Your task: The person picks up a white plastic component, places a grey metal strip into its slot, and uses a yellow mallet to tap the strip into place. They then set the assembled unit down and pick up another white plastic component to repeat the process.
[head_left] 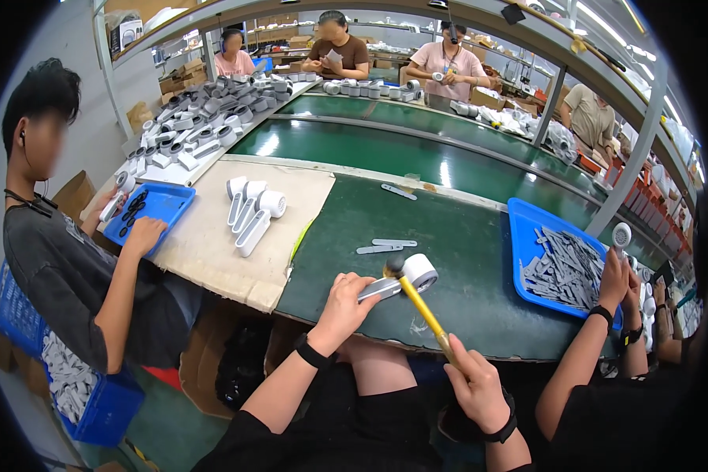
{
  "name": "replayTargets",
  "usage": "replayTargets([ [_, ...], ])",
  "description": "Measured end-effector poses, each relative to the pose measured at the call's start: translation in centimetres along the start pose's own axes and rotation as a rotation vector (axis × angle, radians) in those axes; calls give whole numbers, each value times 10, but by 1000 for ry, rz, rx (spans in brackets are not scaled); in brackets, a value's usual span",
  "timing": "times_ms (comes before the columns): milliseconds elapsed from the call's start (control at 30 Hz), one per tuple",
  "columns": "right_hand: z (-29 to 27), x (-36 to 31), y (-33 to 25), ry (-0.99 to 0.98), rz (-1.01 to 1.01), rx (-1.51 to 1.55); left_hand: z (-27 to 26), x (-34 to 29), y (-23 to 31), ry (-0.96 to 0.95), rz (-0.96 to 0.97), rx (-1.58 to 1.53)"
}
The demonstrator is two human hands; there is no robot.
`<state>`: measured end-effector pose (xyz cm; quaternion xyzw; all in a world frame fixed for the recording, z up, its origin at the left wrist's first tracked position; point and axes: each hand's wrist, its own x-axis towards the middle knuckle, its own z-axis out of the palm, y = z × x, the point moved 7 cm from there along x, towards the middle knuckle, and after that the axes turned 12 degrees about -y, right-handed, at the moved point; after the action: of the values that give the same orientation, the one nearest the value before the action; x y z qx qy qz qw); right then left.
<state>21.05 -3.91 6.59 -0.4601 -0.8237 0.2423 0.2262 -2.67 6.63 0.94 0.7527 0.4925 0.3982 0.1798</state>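
Note:
My left hand (pixel 343 305) is closed on the handle of a grey-and-white appliance housing (pixel 422 270), which has a round, vented head and lies on the green mat. In my right hand (pixel 480 391) is a hammer (pixel 425 308) with a yellow handle and a dark head. The hammer head is over the housing's handle, close to my left fingertips; I cannot tell whether it touches. Just beyond, two flat grey strips (pixel 386 246) lie together, and a single grey strip (pixel 399 191) lies farther off.
On my right stands a blue tray (pixel 516 252) full of grey strips, beside a person holding a similar housing (pixel 621 234). Several housings (pixel 253 212) rest on a beige board at left. Another person sits there with a blue tray (pixel 182 200) of dark parts. A green conveyor (pixel 330 141) runs behind.

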Motion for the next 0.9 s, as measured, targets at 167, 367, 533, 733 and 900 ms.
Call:
replayTargets([
  [167, 18, 3, 6, -56, -25, -61, 2, 0, 1, -4, -11, -1],
  [367, 18, 2, 4, -11, -18, 1, 0, -2, 3, 12, 23, -1],
  [533, 13, 9, 3, -93, 25, -56, -8, -11, -13, 17, -153, -148],
  [733, 17, 4, -19, -49, -49, -6, -12, -26, -28, 102, -90, -77],
  [900, 16, 7, -25, -63, -37, -11, -14, -25, -30, 72, -146, -10],
])
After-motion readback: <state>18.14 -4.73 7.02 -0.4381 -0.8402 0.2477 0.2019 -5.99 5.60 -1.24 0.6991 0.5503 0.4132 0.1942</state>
